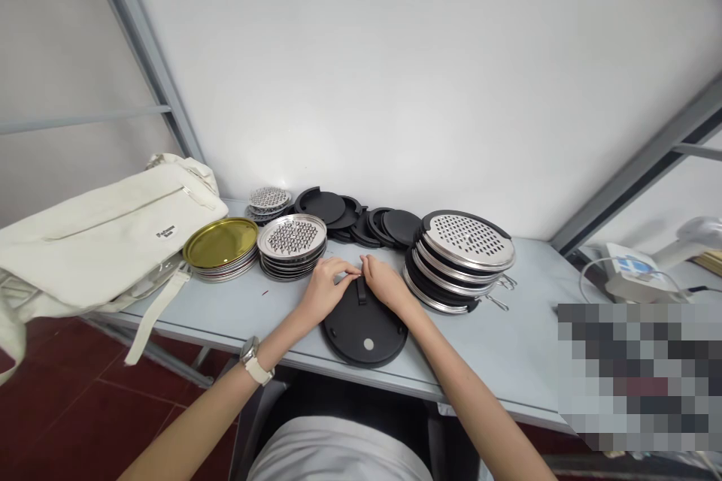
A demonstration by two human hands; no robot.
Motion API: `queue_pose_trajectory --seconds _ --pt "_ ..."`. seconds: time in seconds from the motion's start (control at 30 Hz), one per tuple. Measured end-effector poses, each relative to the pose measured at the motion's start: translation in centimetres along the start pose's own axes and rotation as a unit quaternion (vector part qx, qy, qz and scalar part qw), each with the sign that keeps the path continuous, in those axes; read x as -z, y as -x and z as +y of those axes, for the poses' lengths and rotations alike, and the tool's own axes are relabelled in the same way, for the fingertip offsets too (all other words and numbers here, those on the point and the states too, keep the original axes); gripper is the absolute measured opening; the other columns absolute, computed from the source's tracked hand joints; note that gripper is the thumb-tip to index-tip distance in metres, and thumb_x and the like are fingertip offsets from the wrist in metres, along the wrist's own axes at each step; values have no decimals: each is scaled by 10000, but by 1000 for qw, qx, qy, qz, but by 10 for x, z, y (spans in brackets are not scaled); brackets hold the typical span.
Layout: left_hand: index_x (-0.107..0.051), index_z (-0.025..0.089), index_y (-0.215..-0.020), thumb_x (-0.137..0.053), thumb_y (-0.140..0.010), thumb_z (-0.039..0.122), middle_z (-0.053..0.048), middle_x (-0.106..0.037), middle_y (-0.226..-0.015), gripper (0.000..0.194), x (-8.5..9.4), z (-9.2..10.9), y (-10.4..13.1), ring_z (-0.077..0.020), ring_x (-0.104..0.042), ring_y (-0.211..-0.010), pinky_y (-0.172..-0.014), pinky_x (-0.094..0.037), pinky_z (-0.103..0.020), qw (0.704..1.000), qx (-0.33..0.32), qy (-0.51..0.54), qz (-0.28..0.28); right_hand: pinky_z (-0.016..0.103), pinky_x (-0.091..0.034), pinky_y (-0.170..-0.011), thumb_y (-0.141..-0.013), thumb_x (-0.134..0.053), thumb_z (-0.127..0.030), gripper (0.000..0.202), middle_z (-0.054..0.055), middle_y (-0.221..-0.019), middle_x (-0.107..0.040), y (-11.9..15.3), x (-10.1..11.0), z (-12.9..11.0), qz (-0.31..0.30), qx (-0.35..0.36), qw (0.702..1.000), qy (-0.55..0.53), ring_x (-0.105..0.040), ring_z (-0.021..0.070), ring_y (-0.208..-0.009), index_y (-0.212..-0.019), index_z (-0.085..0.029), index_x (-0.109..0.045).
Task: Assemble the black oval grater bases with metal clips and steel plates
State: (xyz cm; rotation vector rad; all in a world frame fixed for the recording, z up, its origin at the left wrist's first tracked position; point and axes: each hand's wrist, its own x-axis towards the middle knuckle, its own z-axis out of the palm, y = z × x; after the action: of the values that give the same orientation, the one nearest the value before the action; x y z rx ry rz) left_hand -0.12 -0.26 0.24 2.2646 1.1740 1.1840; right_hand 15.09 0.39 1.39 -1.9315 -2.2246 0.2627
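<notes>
A round black disc (361, 331) lies flat at the table's front edge, with a pale round spot near its lower rim and a narrow black tab (362, 290) at its far side. Over the tab's far end, the fingertips of my left hand (329, 284) are pinched together. My right hand (383, 282) meets them there with its fingers closed and its wrist over the disc's right edge. Whatever small thing sits between the fingertips is too hidden to make out. Right of my hands stands a stack of perforated metal grater discs and black rings (468, 240).
Left of my hands are a stack of metal grater discs (292, 237) and a stack topped by a gold lid (221, 244). Black round parts (321, 207) lie along the wall beside smaller graters (269, 199). A cream bag (113, 233) overhangs the left end; a white device (640, 274) is far right.
</notes>
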Motion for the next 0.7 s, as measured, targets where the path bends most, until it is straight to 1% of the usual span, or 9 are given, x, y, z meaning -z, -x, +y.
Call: queue_pose_trajectory --seconds 0.2,0.33,0.43,0.53,0.63,0.7 --pt "-713 224 -806 -649 -803 148 12 -730 -851 99 0 -3 -1 -173 -647 -818 -836 -414 -319 1000 2 21 9 267 -420 -675 -1019 -195 -319 393 131 -915 -705 -2 -4 2 0 0 1000 -3 -680 218 -849 -1047 -142 -545" --pt "-709 217 -780 -639 -801 124 16 -729 -831 118 0 -5 0 -172 -650 -809 -847 -409 -327 1000 14 22 5 265 -419 -686 -1018 -209 -306 381 134 -922 -704 -2 -4 1 -1 0 1000 0 -678 216 -855 -1052 -138 -549" --pt "-700 212 -783 -629 -812 139 13 -728 -834 106 0 -5 1 -171 -650 -809 -845 -408 -327 1000 16 21 3 260 -417 -672 -1017 -216 -305 374 131 -921 -705 -1 -5 1 1 1 1000 5 -679 213 -848 -1052 -139 -550" --pt "-676 211 -827 -601 -835 145 10 -715 -866 100 -1 -4 2 -169 -635 -830 -846 -392 -331 1000 -4 -6 -1 260 -416 -665 -1019 -204 -313 395 134 -917 -704 -2 -6 2 5 4 1000 11 -679 212 -839 -1043 -137 -557" --pt "-639 202 -866 -557 -864 145 -1 -691 -887 99 -1 -2 4 -173 -608 -867 -841 -374 -334 999 -31 -32 -4 261 -418 -674 -1020 -184 -334 434 133 -933 -698 -2 -7 3 8 17 1000 18 -672 215 -865 -1029 -140 -572" --pt "-619 200 -873 -536 -876 146 -4 -678 -893 99 -1 -1 4 -175 -593 -881 -833 -368 -333 998 -37 -40 -3 262 -420 -682 -1020 -162 -351 468 124 -937 -696 -2 -7 3 10 28 999 21 -667 218 -882 -1021 -148 -584"
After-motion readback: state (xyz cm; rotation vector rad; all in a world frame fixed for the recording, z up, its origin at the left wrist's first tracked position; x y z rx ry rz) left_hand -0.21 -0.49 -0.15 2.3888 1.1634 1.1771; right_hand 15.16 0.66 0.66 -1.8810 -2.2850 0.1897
